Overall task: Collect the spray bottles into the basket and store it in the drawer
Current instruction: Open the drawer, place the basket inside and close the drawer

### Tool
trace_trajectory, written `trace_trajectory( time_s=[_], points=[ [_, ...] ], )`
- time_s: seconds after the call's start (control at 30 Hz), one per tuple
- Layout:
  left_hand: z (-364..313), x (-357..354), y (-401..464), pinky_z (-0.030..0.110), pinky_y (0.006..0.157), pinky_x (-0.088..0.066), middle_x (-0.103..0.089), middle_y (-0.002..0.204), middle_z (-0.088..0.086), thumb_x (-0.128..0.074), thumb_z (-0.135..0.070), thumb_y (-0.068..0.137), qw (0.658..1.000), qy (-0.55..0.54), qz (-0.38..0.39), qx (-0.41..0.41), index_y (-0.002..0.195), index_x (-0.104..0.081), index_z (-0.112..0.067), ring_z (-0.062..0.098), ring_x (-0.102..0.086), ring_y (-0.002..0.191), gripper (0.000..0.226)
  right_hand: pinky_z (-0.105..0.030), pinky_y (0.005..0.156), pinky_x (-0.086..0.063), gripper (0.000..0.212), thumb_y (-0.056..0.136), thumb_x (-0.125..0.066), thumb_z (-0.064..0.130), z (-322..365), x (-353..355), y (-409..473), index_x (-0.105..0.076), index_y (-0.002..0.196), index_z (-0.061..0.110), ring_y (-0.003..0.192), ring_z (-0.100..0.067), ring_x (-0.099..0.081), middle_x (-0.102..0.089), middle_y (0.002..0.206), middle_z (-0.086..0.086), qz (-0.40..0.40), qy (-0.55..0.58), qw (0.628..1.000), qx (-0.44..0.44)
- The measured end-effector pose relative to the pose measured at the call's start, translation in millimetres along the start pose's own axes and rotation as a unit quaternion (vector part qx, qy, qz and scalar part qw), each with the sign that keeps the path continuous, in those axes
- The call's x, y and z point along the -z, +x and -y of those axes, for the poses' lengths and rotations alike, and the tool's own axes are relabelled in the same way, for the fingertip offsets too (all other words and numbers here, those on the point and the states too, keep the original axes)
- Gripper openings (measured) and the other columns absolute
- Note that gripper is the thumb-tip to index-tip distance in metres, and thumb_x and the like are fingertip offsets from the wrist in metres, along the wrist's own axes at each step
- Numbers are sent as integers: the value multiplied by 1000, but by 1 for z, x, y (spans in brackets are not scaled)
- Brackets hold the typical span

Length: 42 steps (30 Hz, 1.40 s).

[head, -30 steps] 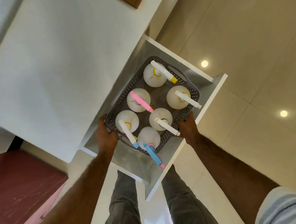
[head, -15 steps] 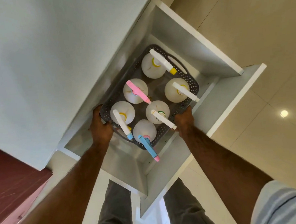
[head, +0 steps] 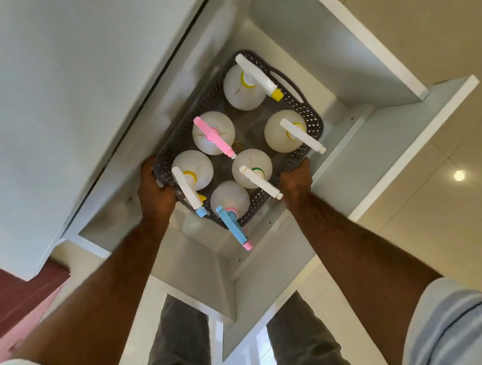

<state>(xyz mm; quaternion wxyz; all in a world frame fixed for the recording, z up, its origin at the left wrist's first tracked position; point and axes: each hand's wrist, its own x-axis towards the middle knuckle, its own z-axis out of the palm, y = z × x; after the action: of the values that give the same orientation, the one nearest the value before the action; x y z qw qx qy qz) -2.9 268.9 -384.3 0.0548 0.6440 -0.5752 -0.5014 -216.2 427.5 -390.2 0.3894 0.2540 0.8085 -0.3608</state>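
A grey perforated basket (head: 309,113) sits down inside the open white drawer (head: 401,150). It holds several white spray bottles standing upright, among them one with a pink trigger head (head: 213,136), one with a blue head (head: 232,225) and one with a yellow nozzle tip (head: 256,77). My left hand (head: 154,192) grips the basket's near left corner. My right hand (head: 294,179) grips its near right rim. Both arms reach down into the drawer from the bottom of the view.
A white cabinet top (head: 72,79) overhangs the drawer on the left. A second open white drawer (head: 338,32) juts out above it at the upper right. A dark red surface (head: 13,303) lies at lower left. My legs (head: 176,341) stand on the beige tiled floor (head: 435,241).
The basket with the bottles has gone lower and deeper into the drawer, with both hands still on it. The view has moved closer to the drawer.
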Motion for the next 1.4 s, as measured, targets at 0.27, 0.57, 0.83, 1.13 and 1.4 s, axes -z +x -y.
trace_trajectory(
  time_s=[0.27,0.57,0.83,1.13,1.4],
  points=[
    [6,7,3,58,101,-51,-44,153,8,-74,-2,86,997,6,76,26,152,-32,-20,32,-48,137,81,-51,103,-50,50,92,-56,-5,5,6,-9,-41,138,6,122,-37,-56,-54,135,-19,22,-68,997,-8],
    [-15,43,-95,32,93,-44,-65,123,20,-51,4,91,957,243,160,21,132,-51,-3,38,-62,114,41,-39,106,-44,66,92,-52,-11,31,69,-114,-28,150,9,133,-33,-50,-47,147,-18,94,-151,982,57],
    [-71,18,-207,28,88,-55,-63,126,-5,-50,-39,99,839,349,358,-215,131,-47,-33,8,-64,103,32,-31,98,-45,62,85,-67,-1,0,151,-187,-44,139,19,123,-25,-47,-45,136,-7,-66,-188,937,288],
    [-97,-64,-218,42,106,-49,-60,134,11,-56,-58,91,794,366,416,-249,142,-42,-14,29,-62,119,69,-55,101,-51,70,96,-57,12,-15,162,-149,-23,154,32,132,-31,-53,-49,149,-7,99,-69,985,123],
    [-95,-63,-211,39,96,-57,-60,133,6,-67,-47,90,732,476,334,-355,144,-40,-20,24,-63,113,66,-47,103,-51,73,100,-53,8,-13,150,-152,-15,157,30,139,-31,-45,-42,155,-8,100,-13,989,108]
  ],
)
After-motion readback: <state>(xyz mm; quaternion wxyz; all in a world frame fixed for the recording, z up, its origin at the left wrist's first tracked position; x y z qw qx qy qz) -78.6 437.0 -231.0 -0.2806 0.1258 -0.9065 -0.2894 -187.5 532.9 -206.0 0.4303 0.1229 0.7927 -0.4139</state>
